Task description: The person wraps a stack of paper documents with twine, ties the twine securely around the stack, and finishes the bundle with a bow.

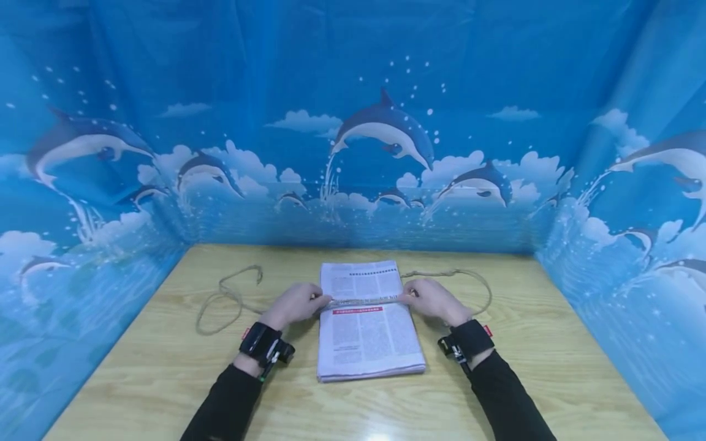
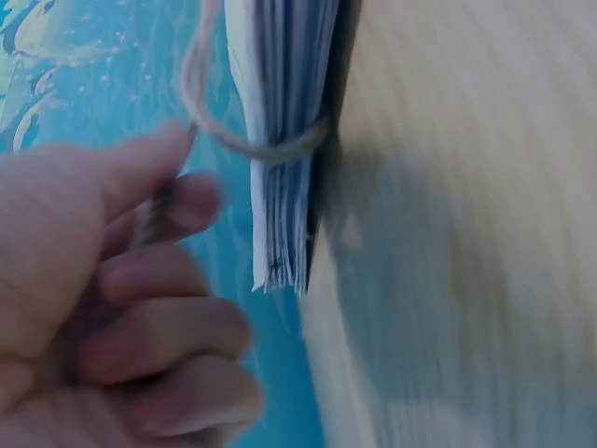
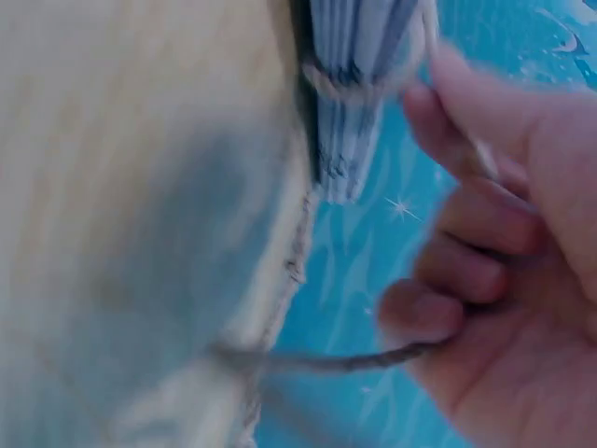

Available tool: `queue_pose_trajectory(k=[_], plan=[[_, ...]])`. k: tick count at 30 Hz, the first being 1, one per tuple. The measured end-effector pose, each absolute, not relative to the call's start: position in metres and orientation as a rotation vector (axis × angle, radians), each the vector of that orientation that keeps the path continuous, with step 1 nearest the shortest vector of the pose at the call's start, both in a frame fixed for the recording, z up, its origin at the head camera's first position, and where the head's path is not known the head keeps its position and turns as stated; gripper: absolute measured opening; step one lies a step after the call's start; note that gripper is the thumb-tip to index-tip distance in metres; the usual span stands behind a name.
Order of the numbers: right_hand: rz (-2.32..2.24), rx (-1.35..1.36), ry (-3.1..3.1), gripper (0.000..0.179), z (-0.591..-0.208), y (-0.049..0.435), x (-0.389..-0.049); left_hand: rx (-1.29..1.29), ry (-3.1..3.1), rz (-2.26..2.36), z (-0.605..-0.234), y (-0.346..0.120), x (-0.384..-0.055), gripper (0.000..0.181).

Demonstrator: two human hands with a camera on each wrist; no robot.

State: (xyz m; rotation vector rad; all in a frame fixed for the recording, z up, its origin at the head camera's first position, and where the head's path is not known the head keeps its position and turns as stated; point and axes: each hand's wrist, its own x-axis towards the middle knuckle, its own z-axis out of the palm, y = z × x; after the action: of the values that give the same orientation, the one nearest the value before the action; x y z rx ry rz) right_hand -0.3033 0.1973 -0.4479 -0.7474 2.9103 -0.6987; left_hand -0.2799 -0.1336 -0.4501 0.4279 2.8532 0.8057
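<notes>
A folded stack of newspapers (image 1: 372,352) lies flat on the table, with a thin twine rope (image 1: 364,301) stretched straight across its top. At the stack's left edge my left hand (image 1: 296,303) pinches the rope between thumb and forefinger, its other fingers curled. My right hand (image 1: 437,300) pinches it the same way by the right edge. In the left wrist view the rope (image 2: 270,149) bends around the side of the layered newspapers (image 2: 280,215). The right wrist view shows rope (image 3: 354,91) around the opposite side, and another length emerging from under the curled fingers (image 3: 424,313).
Loose rope tails spread over the wooden table (image 1: 165,380), curling out left and looping behind the right hand. A blue dolphin-print curtain (image 1: 353,214) encloses the back and both sides. A black camera strap (image 1: 260,341) is around each wrist.
</notes>
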Motion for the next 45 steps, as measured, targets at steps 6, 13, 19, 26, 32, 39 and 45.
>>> queue_pose_trajectory(k=[6,13,19,26,32,39,45], plan=[[-0.726,-0.891,2.965,0.026,-0.448,0.195,-0.306,0.573,3.026,0.801,-0.452,-0.127,-0.283,0.027],[-0.772,-0.845,2.951,0.022,-0.449,0.188,-0.302,0.658,2.953,0.824,-0.451,-0.119,-0.282,0.020],[-0.775,-0.818,2.938,0.033,-0.450,0.182,-0.299,0.606,2.947,0.841,-0.450,-0.115,-0.282,0.025],[-0.712,-0.822,2.946,0.037,-0.450,0.183,-0.300,0.620,2.959,0.709,-0.450,-0.111,-0.278,0.037],[-0.709,-0.713,2.817,0.036,-0.447,0.185,-0.298,0.475,2.949,0.682,-0.452,-0.108,-0.274,0.038],[-0.631,-0.691,2.790,0.034,-0.438,0.189,-0.292,0.494,2.991,0.652,-0.457,-0.111,-0.286,0.036],[-0.562,-0.723,2.840,0.034,-0.439,0.189,-0.295,0.555,3.001,0.651,-0.459,-0.113,-0.296,0.035]])
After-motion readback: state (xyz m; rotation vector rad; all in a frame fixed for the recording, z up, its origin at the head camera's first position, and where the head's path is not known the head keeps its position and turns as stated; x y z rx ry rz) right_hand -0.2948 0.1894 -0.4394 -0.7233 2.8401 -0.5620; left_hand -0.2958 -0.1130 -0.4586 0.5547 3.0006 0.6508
